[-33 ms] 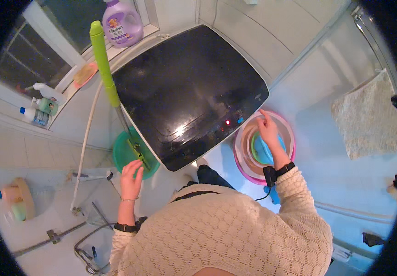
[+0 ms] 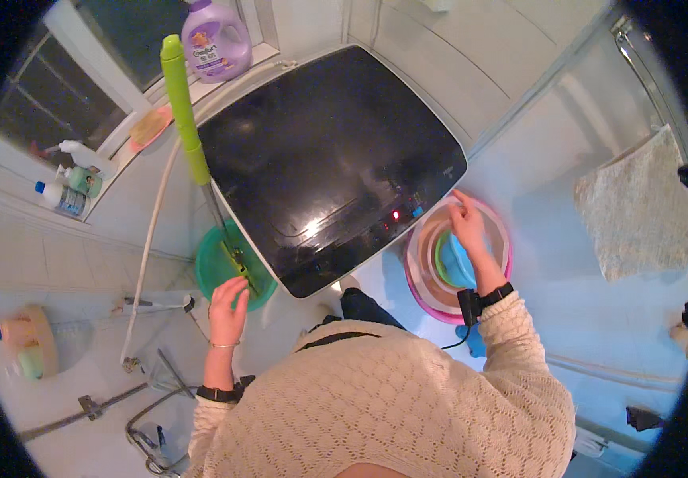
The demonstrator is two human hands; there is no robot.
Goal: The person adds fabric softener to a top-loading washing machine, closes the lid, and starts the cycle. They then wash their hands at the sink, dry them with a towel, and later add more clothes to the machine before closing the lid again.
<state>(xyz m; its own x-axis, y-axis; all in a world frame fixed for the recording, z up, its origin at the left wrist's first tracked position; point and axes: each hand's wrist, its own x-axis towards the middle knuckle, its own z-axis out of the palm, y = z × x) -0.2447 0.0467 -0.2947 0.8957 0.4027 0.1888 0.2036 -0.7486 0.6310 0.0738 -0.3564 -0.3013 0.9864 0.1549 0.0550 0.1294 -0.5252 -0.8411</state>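
Note:
A washing machine with a glossy black lid stands in front of me. A small red light glows on its near right panel. My right hand is beside the machine's right corner, above stacked basins. Its index finger is stretched out near the lid's edge, and I see nothing held. My left hand hangs loosely, fingers apart and slightly bent, near a green basin. A mop with a bright green handle stands in that basin, against the machine's left side. The left hand appears empty.
A purple detergent bottle and several small bottles line the window sill, with a brush between. A white hose hangs down the left wall. On the right, a beige cloth hangs from a metal rail.
The view has shifted very slightly. My right hand's index finger moves a little at the machine's corner; my left hand stays in place.

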